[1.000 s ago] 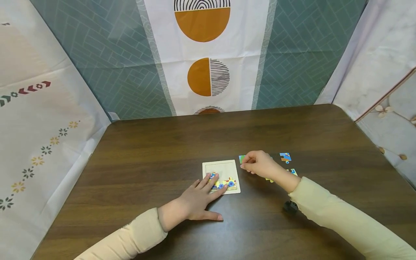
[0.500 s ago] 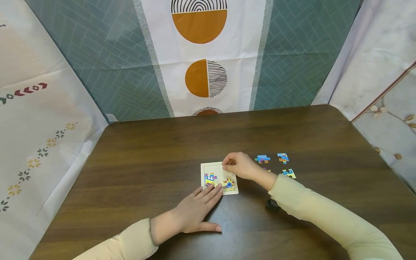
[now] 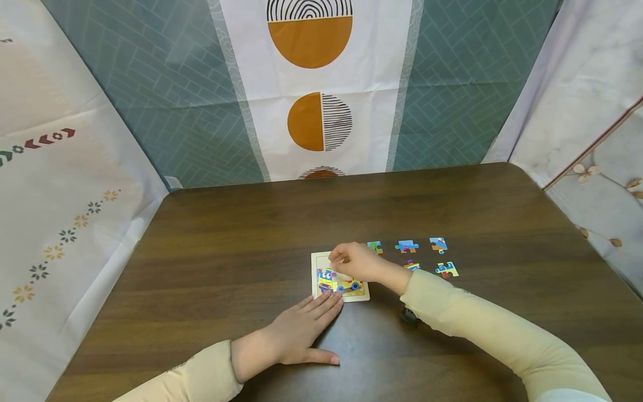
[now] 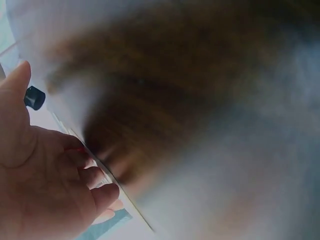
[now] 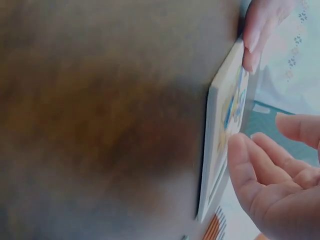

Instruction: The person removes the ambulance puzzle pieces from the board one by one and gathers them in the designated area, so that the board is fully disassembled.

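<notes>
The puzzle tray, square and pale with a thin rim, lies on the table. Joined puzzle pieces with a yellow and blue vehicle picture fill its lower part. My left hand rests its straight fingertips on the tray's front edge, thumb spread to the side on the table. Over the tray's upper right hovers my right hand, hiding that part. The right wrist view shows this right hand loosely bent, thumb and fingers apart, no piece visible between them.
Several loose puzzle pieces lie right of the tray: a green one, blue ones and a yellow one. A black wrist device sits under the right sleeve. Patterned cloth hangs behind the brown table.
My right hand has moved left from beside the green piece to above the tray; that piece still lies on the table. My left hand has slid back from the pieces to the front edge.
</notes>
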Action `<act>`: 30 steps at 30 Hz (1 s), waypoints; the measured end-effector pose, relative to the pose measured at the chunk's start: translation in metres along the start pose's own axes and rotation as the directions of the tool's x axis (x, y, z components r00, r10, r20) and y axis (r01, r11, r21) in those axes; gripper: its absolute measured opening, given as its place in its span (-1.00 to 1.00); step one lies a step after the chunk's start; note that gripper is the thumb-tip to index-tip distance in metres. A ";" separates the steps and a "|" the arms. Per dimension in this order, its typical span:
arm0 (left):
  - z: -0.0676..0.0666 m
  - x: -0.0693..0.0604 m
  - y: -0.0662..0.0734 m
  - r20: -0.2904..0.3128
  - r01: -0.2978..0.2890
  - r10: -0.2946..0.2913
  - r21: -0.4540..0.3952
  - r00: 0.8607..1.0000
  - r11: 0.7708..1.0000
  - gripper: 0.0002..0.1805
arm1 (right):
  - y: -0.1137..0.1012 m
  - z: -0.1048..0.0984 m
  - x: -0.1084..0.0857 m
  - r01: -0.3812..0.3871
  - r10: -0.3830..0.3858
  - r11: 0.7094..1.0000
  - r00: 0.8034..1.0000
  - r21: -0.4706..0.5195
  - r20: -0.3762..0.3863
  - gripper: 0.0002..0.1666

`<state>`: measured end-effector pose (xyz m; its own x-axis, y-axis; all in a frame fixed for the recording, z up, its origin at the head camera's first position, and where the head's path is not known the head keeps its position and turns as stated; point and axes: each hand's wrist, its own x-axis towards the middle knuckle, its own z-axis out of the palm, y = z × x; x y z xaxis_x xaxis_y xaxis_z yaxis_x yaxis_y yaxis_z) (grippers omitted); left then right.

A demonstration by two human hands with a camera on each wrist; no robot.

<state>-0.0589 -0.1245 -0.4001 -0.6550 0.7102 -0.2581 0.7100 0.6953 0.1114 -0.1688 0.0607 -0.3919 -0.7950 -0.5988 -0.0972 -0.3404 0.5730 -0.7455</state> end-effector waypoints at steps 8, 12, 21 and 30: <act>-0.001 0.000 0.001 0.000 -0.002 0.002 -0.002 1.000 1.000 0.02 | -0.005 0.004 -0.001 -0.003 0.002 1.000 0.999 0.007 0.048 -0.74; -0.002 0.000 0.002 0.012 0.015 -0.015 -0.005 1.000 1.000 0.05 | -0.006 0.005 0.001 -0.011 0.010 1.000 0.999 0.023 0.051 -0.78; -0.005 -0.001 0.000 0.032 0.045 -0.042 -0.069 0.999 0.997 0.07 | -0.008 0.013 0.012 -0.039 0.038 0.997 0.999 0.072 0.017 -0.83; -0.005 0.000 0.000 0.032 0.040 -0.037 -0.106 0.999 0.994 0.08 | -0.007 0.018 0.017 -0.149 0.155 0.982 0.987 0.118 -0.042 -0.84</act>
<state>-0.0597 -0.1240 -0.3953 -0.6723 0.6800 -0.2925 0.6516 0.7312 0.2020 -0.1714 0.0365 -0.4004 -0.8584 -0.4789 -0.1838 -0.1564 0.5856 -0.7954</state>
